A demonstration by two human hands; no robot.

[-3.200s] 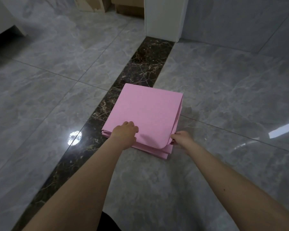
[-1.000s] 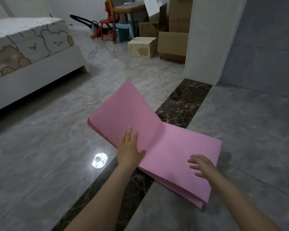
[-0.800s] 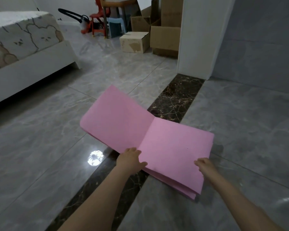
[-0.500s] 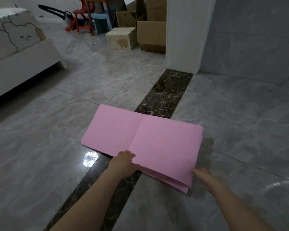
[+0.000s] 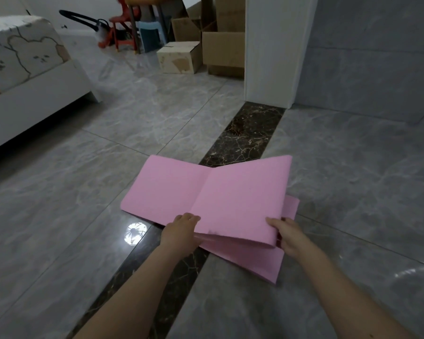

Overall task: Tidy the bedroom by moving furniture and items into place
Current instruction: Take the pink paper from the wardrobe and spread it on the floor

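Left hand (image 5: 181,231) grips the near edge of the pink folding foam mat (image 5: 206,196) at the crease, fingers curled over the top panel. Right hand (image 5: 288,234) pinches the near right corner of the raised panel, thumb on top, fingers underneath — that panel is lifted off the layers below.

Mat sits on the grey tiled floor (image 5: 83,192), across the dark marble strip (image 5: 250,133). Left panel lies flat, right stack partly unfolded, lower layers sticking out toward the right.

Handling guess: light, soft foam, bends at the folds and sags mid-panel. Hold at edges or corners near a crease, both hands, or the loose panels will flop open. Smooth tile — probably slides easily.

Around: bed (image 5: 22,69) with bear-print cover at far left, cardboard boxes (image 5: 179,57) by the white wall corner (image 5: 269,57), red stool (image 5: 123,28) and blue stool (image 5: 151,36) further back.
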